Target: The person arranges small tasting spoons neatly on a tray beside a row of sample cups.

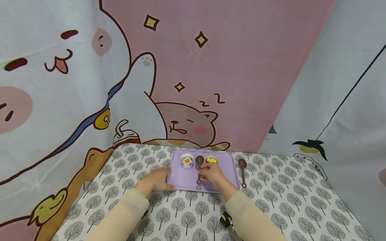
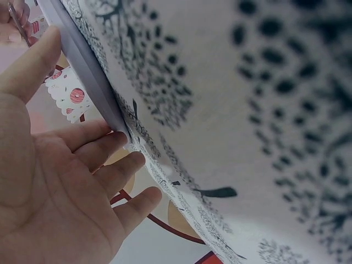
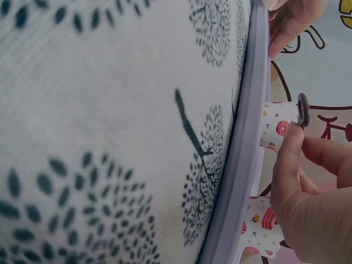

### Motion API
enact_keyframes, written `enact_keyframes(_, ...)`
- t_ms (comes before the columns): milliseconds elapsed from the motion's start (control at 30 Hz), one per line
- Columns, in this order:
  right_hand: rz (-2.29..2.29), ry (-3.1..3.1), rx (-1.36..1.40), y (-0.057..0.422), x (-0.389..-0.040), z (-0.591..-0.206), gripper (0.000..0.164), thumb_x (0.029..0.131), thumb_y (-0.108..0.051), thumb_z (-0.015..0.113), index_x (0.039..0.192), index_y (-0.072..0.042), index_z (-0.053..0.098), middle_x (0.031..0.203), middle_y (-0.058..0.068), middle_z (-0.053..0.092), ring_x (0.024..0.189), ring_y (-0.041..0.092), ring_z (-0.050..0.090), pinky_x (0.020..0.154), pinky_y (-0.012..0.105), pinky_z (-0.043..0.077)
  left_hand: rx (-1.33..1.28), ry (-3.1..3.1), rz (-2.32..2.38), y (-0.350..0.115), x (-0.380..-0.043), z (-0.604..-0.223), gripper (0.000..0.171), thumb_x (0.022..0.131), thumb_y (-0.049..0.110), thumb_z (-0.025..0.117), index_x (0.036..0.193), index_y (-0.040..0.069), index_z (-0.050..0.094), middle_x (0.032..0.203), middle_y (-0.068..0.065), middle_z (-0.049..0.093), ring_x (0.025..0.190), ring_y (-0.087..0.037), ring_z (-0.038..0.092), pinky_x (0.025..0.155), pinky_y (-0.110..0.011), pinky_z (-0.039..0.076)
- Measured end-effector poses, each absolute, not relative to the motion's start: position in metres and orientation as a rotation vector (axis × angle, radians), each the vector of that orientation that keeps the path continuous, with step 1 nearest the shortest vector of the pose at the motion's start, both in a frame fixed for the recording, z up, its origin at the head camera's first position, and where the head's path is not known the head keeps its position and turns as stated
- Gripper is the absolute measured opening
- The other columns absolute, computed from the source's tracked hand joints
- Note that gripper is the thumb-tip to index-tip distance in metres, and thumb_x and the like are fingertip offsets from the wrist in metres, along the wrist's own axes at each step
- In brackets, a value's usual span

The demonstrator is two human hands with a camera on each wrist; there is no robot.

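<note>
A lilac tray (image 1: 181,180) lies on the table with two patterned paper cups on it. The left cup (image 1: 187,163) shows an orange square on white at its top; yellow pieces fill the right cup (image 1: 211,160), partly covered by my right hand (image 1: 212,173). That hand pinches a brown round-bowled spoon (image 1: 199,160) by its handle, over the tray between the cups. At the tray's left end, my left hand (image 1: 156,179) rests with fingers extended against the rim and thumb near the front corner. In the left wrist view, the left palm (image 2: 60,192) holds nothing.
A second brown spoon (image 1: 242,164) lies on the tablecloth to the right of the tray. Tree-print cloth (image 1: 178,214) covers the table. Behind it hangs a cartoon-printed curtain (image 1: 241,67), with more white cloth at both sides.
</note>
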State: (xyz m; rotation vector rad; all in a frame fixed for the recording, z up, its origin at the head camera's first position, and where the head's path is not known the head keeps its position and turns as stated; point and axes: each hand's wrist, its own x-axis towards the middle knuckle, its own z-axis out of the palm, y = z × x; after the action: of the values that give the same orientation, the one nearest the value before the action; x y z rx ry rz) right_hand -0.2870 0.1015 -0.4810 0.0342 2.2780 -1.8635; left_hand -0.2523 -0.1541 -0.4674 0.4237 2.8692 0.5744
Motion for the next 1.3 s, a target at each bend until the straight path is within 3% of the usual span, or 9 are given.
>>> enact_keyframes(1300, -1.769, 2.306, 0.052, 0.093, -0.286, -0.488, 0.028, 0.084, 0.015, 0.067, 0.112, 0.016, 0.059, 0.086, 0.019, 0.069, 0.057, 0.013, 0.061, 0.056, 0.026, 0.06, 0.429, 2.874, 0.566, -0.155, -0.255, -0.471, 0.1, 0.076, 0.052, 0.082, 0.15, 0.0, 0.042, 0.156, -0.017, 0.04, 0.142, -0.04, 0.039, 0.115, -0.06, 0.03)
